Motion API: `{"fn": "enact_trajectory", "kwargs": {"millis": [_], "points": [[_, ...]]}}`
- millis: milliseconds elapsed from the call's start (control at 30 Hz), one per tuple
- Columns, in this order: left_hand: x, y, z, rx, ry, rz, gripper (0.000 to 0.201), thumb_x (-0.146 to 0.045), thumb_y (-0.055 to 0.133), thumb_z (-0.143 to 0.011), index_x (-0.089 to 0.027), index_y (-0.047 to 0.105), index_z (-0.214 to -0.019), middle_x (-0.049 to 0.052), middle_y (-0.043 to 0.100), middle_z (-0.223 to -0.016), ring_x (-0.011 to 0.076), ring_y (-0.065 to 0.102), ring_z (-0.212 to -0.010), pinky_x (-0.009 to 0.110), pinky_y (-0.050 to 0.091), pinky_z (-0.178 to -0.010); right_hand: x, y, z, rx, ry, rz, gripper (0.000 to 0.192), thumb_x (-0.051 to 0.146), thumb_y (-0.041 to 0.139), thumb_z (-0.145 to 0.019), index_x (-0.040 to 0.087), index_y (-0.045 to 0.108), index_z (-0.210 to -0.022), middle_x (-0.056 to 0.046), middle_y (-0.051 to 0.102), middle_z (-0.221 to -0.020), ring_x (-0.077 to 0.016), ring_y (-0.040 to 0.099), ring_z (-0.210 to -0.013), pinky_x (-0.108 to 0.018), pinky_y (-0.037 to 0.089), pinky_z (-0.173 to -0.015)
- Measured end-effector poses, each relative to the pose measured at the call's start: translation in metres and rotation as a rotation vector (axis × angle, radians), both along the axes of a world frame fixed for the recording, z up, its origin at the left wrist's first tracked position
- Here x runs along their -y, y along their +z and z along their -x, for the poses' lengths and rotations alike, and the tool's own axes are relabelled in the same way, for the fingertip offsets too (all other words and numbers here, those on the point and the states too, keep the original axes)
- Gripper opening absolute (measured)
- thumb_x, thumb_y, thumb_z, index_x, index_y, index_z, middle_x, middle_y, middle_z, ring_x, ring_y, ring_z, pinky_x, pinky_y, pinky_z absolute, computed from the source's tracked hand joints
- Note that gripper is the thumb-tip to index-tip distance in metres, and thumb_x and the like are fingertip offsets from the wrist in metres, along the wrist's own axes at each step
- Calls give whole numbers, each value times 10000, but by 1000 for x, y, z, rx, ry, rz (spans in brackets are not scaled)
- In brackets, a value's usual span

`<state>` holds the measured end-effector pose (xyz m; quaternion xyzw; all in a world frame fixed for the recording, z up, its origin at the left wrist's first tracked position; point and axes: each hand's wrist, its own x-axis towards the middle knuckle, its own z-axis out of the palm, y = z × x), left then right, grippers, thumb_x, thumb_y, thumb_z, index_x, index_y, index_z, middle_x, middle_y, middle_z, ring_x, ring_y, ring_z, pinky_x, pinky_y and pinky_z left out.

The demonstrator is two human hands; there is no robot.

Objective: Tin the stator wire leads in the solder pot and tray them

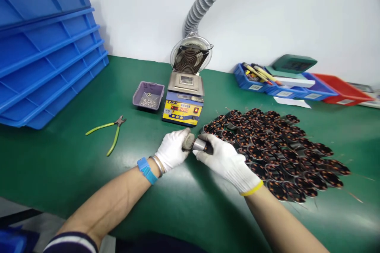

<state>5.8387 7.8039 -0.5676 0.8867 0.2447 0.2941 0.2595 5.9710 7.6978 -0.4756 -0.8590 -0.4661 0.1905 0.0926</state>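
At the centre of the frame, a worker's gloved left hand (172, 151) and right hand (223, 160) close together on a small wound coil (198, 145), seemingly light, rigid, best gripped by its metal core, sparing the fine wires.

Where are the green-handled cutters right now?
In the head view, the cutters lie on the green mat left of the left hand, below the stacked blue trays and the small purple tray.

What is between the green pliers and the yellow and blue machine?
In the head view, a small purple tray of tiny metal bits sits between the pliers and the machine; otherwise just bare green mat.
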Motion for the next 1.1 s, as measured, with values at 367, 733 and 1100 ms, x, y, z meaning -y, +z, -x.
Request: {"fn": "enact_trajectory", "kwargs": {"millis": [367,733,1100], "points": [[2,2,1,19,12,-32,565,-185,644,-787,-145,534,-1340,124,689,-1251,290,676,-1111,444,565,-987,13,-8,5,590,302,-97,435,306,562,-913,259,557,-1345,-125,611,-1251,-273,617,-1008,-309,432,-683],[1,1,0,17,5,16,647,-142,673,-723,-129,526,-1353,145,671,-1272,305,660,-1136,471,560,-1008,12,10,2,655,299,-59,415,288,538,-929,260,560,-1342,-127,622,-1211,-264,618,-936,-323,422,-652],[5,10,3,90,47,330,1103,-409,861,-558,-59,367,-1480,259,417,-1521,403,401,-1434,573,323,-1225,-151,138,-48,738,276,-160,403,213,368,-972,174,581,-1312,-224,566,-1239,-363,591,-1087,-475,493,-834]]}}
